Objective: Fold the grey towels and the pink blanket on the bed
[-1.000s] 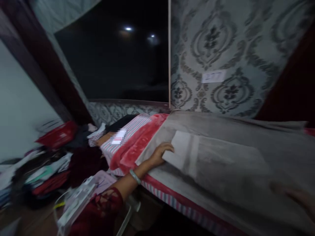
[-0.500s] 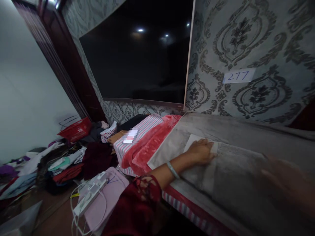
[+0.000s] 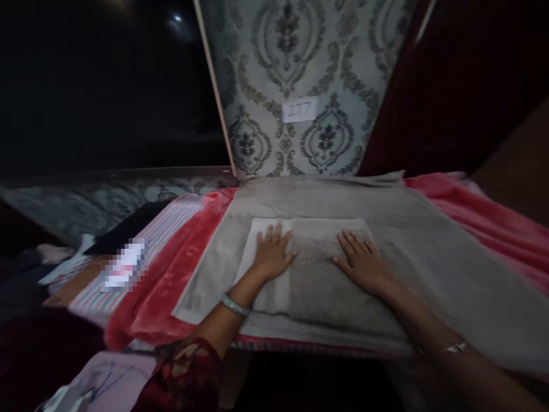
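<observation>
A grey cloth, folded into a flat rectangle (image 3: 321, 280), lies on a larger spread grey cloth (image 3: 326, 197). My left hand (image 3: 273, 252) rests flat, fingers spread, on the pale left strip of the folded piece. On its right part my right hand (image 3: 362, 263) lies palm down with fingers stretched out. Neither hand grips anything. Both wrists wear a bracelet. Beneath the grey cloth, a red plush blanket (image 3: 171, 269) shows at the left and the right.
Left of the blanket lies striped fabric (image 3: 169, 220) with a blurred-out pale object (image 3: 125, 266) on it. A pink surface with a white power strip (image 3: 71, 397) is at lower left. Behind stand a large dark TV (image 3: 107, 86) and a patterned wall bearing a paper marked 277 (image 3: 299, 109).
The view has turned right, bringing the cloth to the middle. My right hand, blurred at the right edge before, now lies on the folded cloth. My left hand stays on its left part.
</observation>
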{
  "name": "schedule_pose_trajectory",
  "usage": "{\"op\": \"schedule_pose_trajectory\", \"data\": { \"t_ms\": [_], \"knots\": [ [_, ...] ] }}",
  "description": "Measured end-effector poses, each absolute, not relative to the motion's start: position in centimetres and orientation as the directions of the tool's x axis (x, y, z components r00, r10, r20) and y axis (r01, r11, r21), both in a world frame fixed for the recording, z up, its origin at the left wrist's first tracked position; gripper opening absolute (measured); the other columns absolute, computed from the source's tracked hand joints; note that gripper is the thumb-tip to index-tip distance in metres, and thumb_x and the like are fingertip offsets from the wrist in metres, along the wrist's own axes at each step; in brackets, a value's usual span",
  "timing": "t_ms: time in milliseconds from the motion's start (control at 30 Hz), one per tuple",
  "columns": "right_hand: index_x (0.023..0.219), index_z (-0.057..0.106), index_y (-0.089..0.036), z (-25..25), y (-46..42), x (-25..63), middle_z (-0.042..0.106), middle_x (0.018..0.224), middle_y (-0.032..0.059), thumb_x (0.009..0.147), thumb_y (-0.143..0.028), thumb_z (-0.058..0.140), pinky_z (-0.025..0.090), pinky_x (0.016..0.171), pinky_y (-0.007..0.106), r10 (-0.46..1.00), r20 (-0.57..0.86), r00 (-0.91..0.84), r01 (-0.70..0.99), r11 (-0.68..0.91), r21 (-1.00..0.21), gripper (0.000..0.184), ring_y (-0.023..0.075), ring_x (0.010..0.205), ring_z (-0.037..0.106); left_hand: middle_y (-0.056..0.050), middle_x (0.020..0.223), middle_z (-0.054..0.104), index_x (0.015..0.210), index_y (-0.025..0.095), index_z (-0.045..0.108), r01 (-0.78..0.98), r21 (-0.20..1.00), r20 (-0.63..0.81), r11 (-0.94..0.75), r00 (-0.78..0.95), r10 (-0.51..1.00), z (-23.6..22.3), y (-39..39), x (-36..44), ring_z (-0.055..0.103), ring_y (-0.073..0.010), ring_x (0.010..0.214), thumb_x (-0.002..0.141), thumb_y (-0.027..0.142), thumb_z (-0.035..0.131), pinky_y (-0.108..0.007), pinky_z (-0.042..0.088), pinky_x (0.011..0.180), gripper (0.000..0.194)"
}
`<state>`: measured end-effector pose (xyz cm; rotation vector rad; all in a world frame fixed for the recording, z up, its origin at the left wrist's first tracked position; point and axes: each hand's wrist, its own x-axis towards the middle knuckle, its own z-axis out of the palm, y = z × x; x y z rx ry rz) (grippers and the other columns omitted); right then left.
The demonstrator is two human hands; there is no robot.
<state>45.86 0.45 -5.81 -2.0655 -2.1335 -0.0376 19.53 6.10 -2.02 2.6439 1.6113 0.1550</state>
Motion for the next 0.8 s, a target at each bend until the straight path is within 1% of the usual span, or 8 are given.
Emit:
{"op": "schedule_pose_trajectory", "data": {
  "t_ms": [167, 300, 367, 433, 500, 567, 667, 800],
  "knots": [
    [0.16, 0.028, -0.014, -6.9, -2.1, 49.8, 0.022, 0.167, 0.0118, 0.099, -0.057, 0.025, 0.031, 0.12, 0.05, 0.987, 0.103, 0.121, 0.975, -0.098, -0.201, 0.075, 0.0274, 0.153, 0.022, -0.011, 0.169, 0.015, 0.159, 0.027, 0.031, 0.886, 0.048, 0.067, -0.462, 0.459, 0.886, -1.8, 6.3, 19.8, 0.011, -0.0339, 0.156, 0.1, 0.056, 0.036, -0.062, 0.014, 0.123, 0.066],
    [0.157, 0.035, -0.016, -6.8, -2.7, 51.8, 0.033, 0.163, 0.013, 0.099, -0.054, 0.032, 0.034, 0.118, 0.052, 0.988, 0.104, 0.116, 0.975, -0.094, -0.2, 0.071, 0.031, 0.152, 0.025, -0.011, 0.169, 0.016, 0.159, 0.027, 0.032, 0.888, 0.037, 0.079, -0.458, 0.454, 0.888, -1.9, 6.4, 19.8, 0.012, -0.0347, 0.156, 0.1, 0.055, 0.036, -0.062, 0.016, 0.122, 0.065],
    [0.155, 0.04, -0.017, -5.4, -1.9, 51.8, 0.033, 0.163, 0.0135, 0.099, -0.055, 0.033, 0.034, 0.117, 0.054, 0.984, 0.137, 0.117, 0.979, -0.091, -0.185, 0.068, 0.0334, 0.151, 0.026, -0.011, 0.169, 0.017, 0.159, 0.027, 0.032, 0.888, 0.037, 0.089, -0.459, 0.455, 0.886, -1.9, 6.5, 19.8, 0.014, -0.0352, 0.155, 0.1, 0.054, 0.036, -0.063, 0.017, 0.121, 0.065],
    [0.155, 0.041, -0.017, -3.3, -0.5, 50.5, 0.031, 0.164, 0.0136, 0.1, -0.055, 0.032, 0.031, 0.118, 0.053, 0.974, 0.212, 0.074, 0.984, -0.036, -0.176, 0.067, 0.033, 0.152, 0.025, -0.012, 0.169, 0.018, 0.159, 0.028, 0.033, 0.886, 0.037, 0.104, -0.463, 0.457, 0.883, -2.0, 6.5, 19.9, 0.014, -0.0356, 0.155, 0.1, 0.054, 0.037, -0.063, 0.018, 0.121, 0.064],
    [0.156, 0.04, -0.017, -1.2, 1.4, 48.0, 0.03, 0.164, 0.0138, 0.101, -0.053, 0.032, 0.029, 0.12, 0.052, 0.965, 0.263, -0.025, 0.982, 0.073, -0.174, 0.066, 0.0312, 0.152, 0.026, -0.012, 0.168, 0.018, 0.158, 0.029, 0.033, 0.886, 0.034, 0.116, -0.463, 0.457, 0.882, -2.0, 6.4, 19.9, 0.015, -0.036, 0.155, 0.1, 0.054, 0.038, -0.064, 0.018, 0.121, 0.064],
    [0.157, 0.038, -0.017, 0.1, 3.3, 44.8, 0.03, 0.164, 0.0141, 0.101, -0.05, 0.033, 0.027, 0.12, 0.053, 0.963, 0.246, -0.11, 0.973, 0.155, -0.172, 0.065, 0.0309, 0.152, 0.026, -0.012, 0.168, 0.019, 0.158, 0.03, 0.033, 0.887, 0.03, 0.114, -0.46, 0.454, 0.884, -1.9, 6.4, 19.9, 0.015, -0.0361, 0.155, 0.1, 0.054, 0.038, -0.064, 0.018, 0.12, 0.063],
    [0.157, 0.036, -0.014, -0.1, 5.1, 40.8, 0.029, 0.164, 0.0158, 0.102, -0.048, 0.036, 0.023, 0.121, 0.055, 0.964, 0.183, -0.191, 0.963, 0.22, -0.155, 0.065, 0.0311, 0.152, 0.024, -0.012, 0.168, 0.019, 0.158, 0.03, 0.034, 0.89, 0.025, 0.106, -0.455, 0.45, 0.887, -1.8, 6.3, 19.8, 0.016, -0.0358, 0.155, 0.1, 0.054, 0.038, -0.063, 0.019, 0.12, 0.063],
    [0.157, 0.035, -0.012, -2.3, 5.7, 39.9, 0.029, 0.164, 0.0158, 0.102, -0.052, 0.035, 0.018, 0.123, 0.053, 0.966, 0.162, -0.199, 0.962, 0.225, -0.156, 0.068, 0.0292, 0.153, 0.024, -0.011, 0.168, 0.021, 0.157, 0.03, 0.036, 0.89, 0.023, 0.106, -0.455, 0.45, 0.887, -1.8, 6.3, 19.7, 0.016, -0.0347, 0.155, 0.1, 0.052, 0.04, -0.062, 0.018, 0.121, 0.062]
  ]
}}
